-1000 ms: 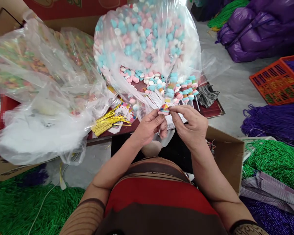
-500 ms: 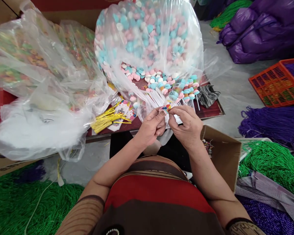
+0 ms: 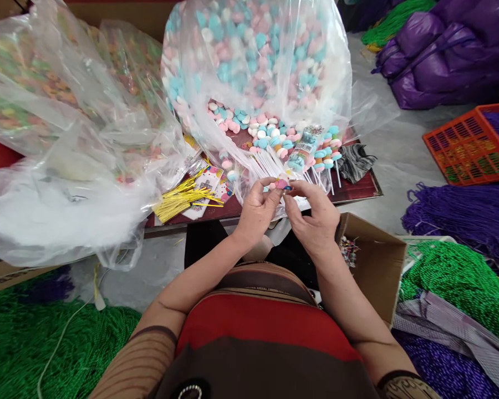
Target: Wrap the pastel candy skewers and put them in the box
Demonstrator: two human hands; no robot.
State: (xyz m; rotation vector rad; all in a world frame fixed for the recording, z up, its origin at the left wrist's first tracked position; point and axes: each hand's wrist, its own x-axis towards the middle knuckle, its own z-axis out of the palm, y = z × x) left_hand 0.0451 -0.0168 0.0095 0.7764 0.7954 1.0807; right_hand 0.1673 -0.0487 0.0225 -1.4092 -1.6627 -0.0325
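Many green cords (image 3: 66, 366): heaped on floor, lower left; pale cable (image 3: 50, 354) across them.
Clear bags (image 3: 108, 100): table's left part, orange and green sweets inside; whitish bag (image 3: 66, 213) in front.
Yellow ties (image 3: 183, 202): bunched near table edge, on printed cards (image 3: 208, 185).
Table (image 3: 360, 188): dark red top, crowded.
Big bag (image 3: 253, 50): clear, back of table, pink, blue and white sweets (image 3: 233, 119) spilling out its mouth.
Left hand (image 3: 253, 216): thumb and fingers pinching lower end of candy packet (image 3: 303, 152).
Candy packet: clear, printed, tilted right, over white sticks (image 3: 270, 166); colourful lower end between the 2 hands.
Right hand (image 3: 316, 219): thumb and forefinger at that end's right edge; gripping or just touching, can't tell.
Skewers (image 3: 328, 152): sweets on sticks, right of packet.
Grey cloth (image 3: 357, 163): table's right corner.
Cardboard box (image 3: 374, 277): below table's right end, small items inside.
Room, right: orange crate (image 3: 466, 147), purple cords (image 3: 461, 213) and purple bags (image 3: 453, 61) on grey floor (image 3: 378, 144).
Change vs 1.0 s ago: packet stood nearly upright, now leans right, printed side showing; ties and cloth unmoved on table.
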